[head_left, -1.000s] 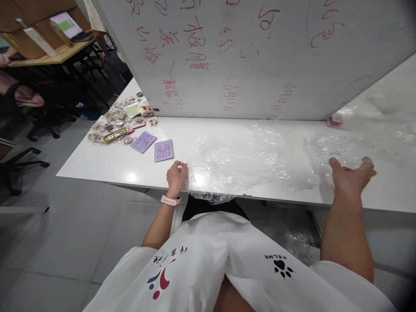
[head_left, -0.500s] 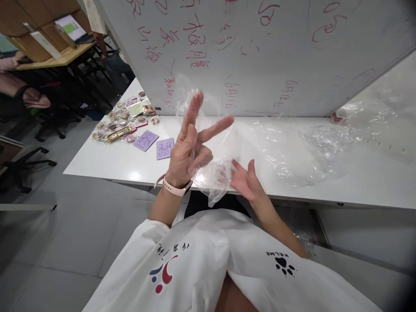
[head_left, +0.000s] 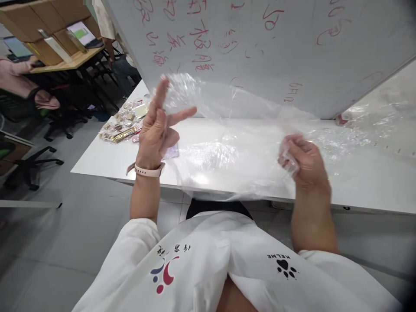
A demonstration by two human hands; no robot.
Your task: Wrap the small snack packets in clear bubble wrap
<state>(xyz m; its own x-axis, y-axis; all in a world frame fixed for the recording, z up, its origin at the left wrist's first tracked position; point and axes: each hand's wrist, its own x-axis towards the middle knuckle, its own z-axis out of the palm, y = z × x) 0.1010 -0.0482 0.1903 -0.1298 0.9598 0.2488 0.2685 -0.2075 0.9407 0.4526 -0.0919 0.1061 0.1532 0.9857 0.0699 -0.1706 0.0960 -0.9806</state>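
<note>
A clear plastic bag (head_left: 224, 151) is stretched between my two hands above the white table. My left hand (head_left: 157, 128), with a pale pink band on its wrist, is raised at the bag's left end. Some of its fingers are spread wide and others are bent; the film lies against or around them, and I cannot tell which. At the opposite end my right hand (head_left: 303, 158) is closed on a bunched edge of the bag, a little blurred by motion. Behind the film, a purple patterned card (head_left: 172, 151) partly shows.
Small wrapped packets (head_left: 120, 125) lie at the left of the white table (head_left: 94, 167). More crumpled clear plastic (head_left: 344, 138) is on the right. A whiteboard (head_left: 253, 47) with red writing stands along the back. Other people sit and stand beyond, near a desk (head_left: 76, 58).
My right hand has moved right and closed on the bag, drawing it out wide from a crumpled bundle. My left hand has shifted left, fingers still spread. The film now covers more of the table.
</note>
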